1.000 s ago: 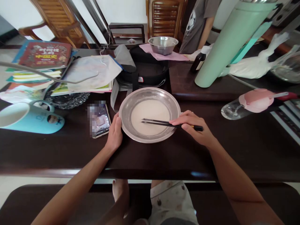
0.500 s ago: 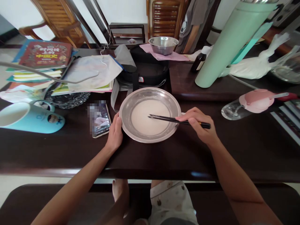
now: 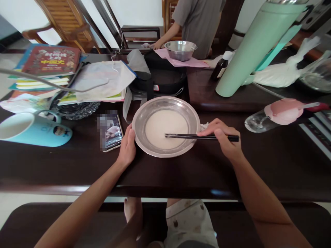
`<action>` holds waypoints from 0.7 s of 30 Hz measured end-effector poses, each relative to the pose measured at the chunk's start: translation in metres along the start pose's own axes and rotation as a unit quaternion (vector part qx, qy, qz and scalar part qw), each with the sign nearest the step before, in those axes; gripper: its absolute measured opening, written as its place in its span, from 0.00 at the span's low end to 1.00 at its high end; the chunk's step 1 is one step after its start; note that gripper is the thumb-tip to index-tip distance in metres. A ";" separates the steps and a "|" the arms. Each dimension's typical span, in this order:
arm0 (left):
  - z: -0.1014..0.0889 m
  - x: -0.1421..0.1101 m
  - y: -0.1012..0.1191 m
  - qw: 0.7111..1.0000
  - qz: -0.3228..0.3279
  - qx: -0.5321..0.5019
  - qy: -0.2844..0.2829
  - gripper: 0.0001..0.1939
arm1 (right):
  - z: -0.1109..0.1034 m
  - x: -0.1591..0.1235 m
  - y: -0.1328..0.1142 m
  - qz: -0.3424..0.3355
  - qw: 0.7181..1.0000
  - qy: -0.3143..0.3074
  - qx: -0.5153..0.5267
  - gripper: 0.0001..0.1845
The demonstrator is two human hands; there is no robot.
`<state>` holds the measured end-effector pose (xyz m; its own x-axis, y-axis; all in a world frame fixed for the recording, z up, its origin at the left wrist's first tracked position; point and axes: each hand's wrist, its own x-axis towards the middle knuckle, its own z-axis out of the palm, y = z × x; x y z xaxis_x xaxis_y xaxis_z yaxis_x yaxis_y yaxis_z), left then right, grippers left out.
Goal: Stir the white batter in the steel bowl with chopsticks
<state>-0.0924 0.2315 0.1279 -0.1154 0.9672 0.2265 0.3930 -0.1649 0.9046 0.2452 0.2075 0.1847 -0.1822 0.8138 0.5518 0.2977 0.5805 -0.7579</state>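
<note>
A wide metal bowl (image 3: 141,139) stands on the dark table in front of me, with a milky white liquid (image 3: 161,122) in it. My left hand (image 3: 127,146) grips the bowl's left rim, its thumb at the near side. In my right hand (image 3: 224,137) is a pair of black chopsticks (image 3: 191,136), held nearly level over the bowl's right rim. Their tips reach into the liquid near the middle. Something white and crumpled (image 3: 204,126) shows beside the right rim, partly hidden by my fingers. A phone (image 3: 112,132) lies just left of my left hand.
On the left are a blue mug (image 3: 49,130), a glass dish (image 3: 74,109) and stacked books (image 3: 53,60). A black bag (image 3: 165,79) and a smaller metal bowl (image 3: 180,50) sit behind. To the right stand a green flask (image 3: 256,48) and a pink-lidded cup (image 3: 281,112). A person (image 3: 199,24) is across the table.
The chopsticks have swung to a more level angle, and my right hand has shifted slightly right. Across the table the person has moved left and stretched out an arm.
</note>
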 end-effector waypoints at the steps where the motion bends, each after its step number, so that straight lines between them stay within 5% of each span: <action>1: 0.000 0.000 0.000 1.000 -0.001 0.001 0.002 0.37 | 0.001 0.000 0.000 -0.004 1.000 -0.025 0.001 0.18; 5: 0.000 0.000 0.000 1.000 -0.005 0.008 0.011 0.37 | 0.005 0.003 0.000 -0.016 0.996 -0.082 -0.025 0.12; 11: 0.000 0.001 -0.002 1.000 0.007 0.006 0.005 0.36 | 0.000 0.000 0.000 -0.015 1.000 0.006 -0.009 0.19; 17: 0.000 0.000 0.000 1.000 0.002 0.010 0.015 0.37 | 0.005 0.002 0.000 -0.020 0.996 -0.082 -0.032 0.13; 21: 0.000 0.000 0.000 1.000 0.011 0.011 0.005 0.37 | 0.001 0.001 0.000 -0.006 0.999 0.004 -0.034 0.15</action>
<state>-0.0927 0.2319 0.1277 -0.1145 0.9614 0.2501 0.4163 -0.1822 0.8908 0.2443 0.2082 0.1845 -0.1794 0.8066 0.5632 0.3588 0.5867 -0.7260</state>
